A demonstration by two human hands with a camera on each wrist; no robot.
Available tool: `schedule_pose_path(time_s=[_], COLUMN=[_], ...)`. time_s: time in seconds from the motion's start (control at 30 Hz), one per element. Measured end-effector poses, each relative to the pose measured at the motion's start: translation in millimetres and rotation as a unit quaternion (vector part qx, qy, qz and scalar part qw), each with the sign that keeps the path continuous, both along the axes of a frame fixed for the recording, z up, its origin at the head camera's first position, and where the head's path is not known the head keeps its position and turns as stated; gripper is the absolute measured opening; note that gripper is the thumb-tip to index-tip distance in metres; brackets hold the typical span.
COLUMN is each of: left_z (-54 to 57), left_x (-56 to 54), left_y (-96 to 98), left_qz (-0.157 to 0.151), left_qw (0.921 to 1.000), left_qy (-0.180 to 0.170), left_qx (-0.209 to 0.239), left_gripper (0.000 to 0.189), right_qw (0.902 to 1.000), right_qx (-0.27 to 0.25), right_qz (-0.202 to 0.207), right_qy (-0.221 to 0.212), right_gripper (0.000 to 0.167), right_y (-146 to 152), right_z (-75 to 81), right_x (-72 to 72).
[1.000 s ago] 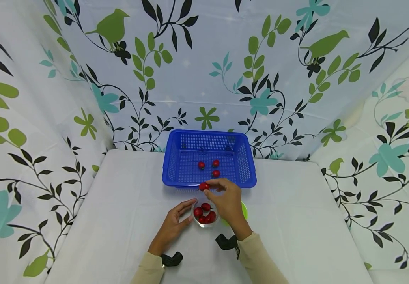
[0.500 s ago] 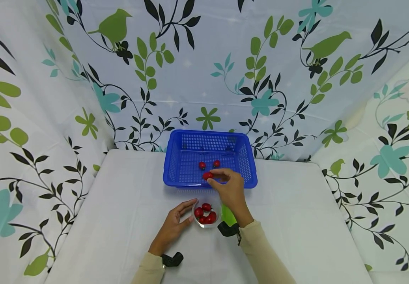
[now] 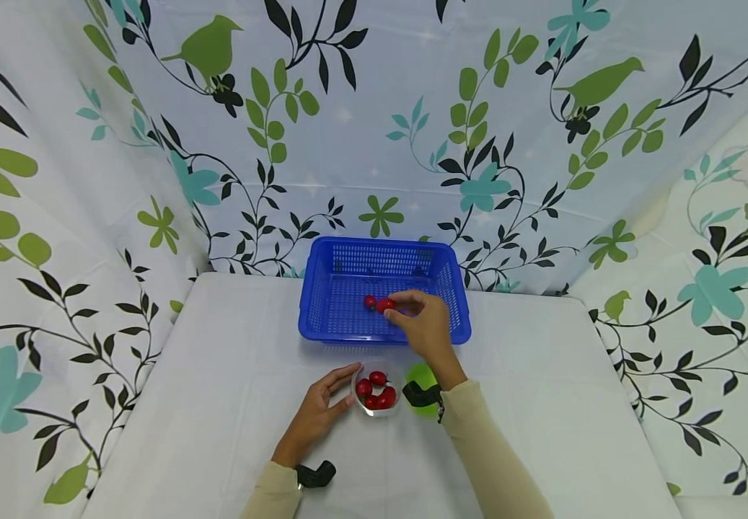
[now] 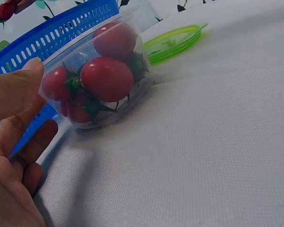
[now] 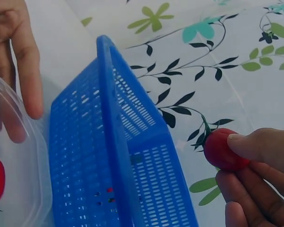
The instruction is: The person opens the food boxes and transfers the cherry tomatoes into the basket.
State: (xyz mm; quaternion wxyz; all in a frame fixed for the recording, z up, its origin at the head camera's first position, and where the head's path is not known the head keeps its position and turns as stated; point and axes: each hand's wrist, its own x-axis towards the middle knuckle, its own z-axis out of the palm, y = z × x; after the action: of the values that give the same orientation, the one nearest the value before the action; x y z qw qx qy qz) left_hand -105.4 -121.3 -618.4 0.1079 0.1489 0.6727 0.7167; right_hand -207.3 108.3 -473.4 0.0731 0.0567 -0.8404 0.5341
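Note:
My right hand [image 3: 427,322] pinches a cherry tomato [image 5: 225,150] between thumb and fingers, over the blue plastic basket [image 3: 318,317]. In the head view another cherry tomato [image 3: 370,302] lies in the basket just left of the held one. My left hand [image 3: 317,411] stands at the left side of a clear plastic container [image 3: 377,412], with spread, relaxed fingers. Its thumb [image 4: 32,75] is against the container wall in the left wrist view. Several red cherry tomatoes [image 4: 107,79] with green stems sit in the container. My right hand hides part of the basket floor.
A bright green lid [image 4: 175,43] lies on the white tablecloth [image 3: 218,375] right of the container, partly covered by the right wrist's black camera mount [image 3: 422,394] in the head view. Behind the basket hangs a patterned curtain [image 3: 361,130].
My right hand has moved away from the container and forward over the basket, carrying the cherry tomato. Two tomatoes in the basket are now hidden behind it. My left hand has stayed put.

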Motion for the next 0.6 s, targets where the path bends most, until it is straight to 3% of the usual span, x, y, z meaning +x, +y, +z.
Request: schedule_pose_path(time_s=[0.37, 0.6], left_z=[2.7, 3.9], left_x=[0.8, 1.6], left_y=[0.1, 0.0], left_qz=[0.005, 0.005], left_qw=[1.0000, 0.9996], left_qy=[-0.003, -0.025], left_qx=[-0.006, -0.013], left_gripper=[0.055, 0.054], right_qw=[0.9990, 0.9976], right_qx=[0.024, 0.035], right_qz=[0.002, 0.006], right_qy=[-0.036, -0.060], right_gripper=[0.020, 0.019], right_y=[2, 3], right_z=[8.1, 8.2], right_x=[-20.1, -32.7])
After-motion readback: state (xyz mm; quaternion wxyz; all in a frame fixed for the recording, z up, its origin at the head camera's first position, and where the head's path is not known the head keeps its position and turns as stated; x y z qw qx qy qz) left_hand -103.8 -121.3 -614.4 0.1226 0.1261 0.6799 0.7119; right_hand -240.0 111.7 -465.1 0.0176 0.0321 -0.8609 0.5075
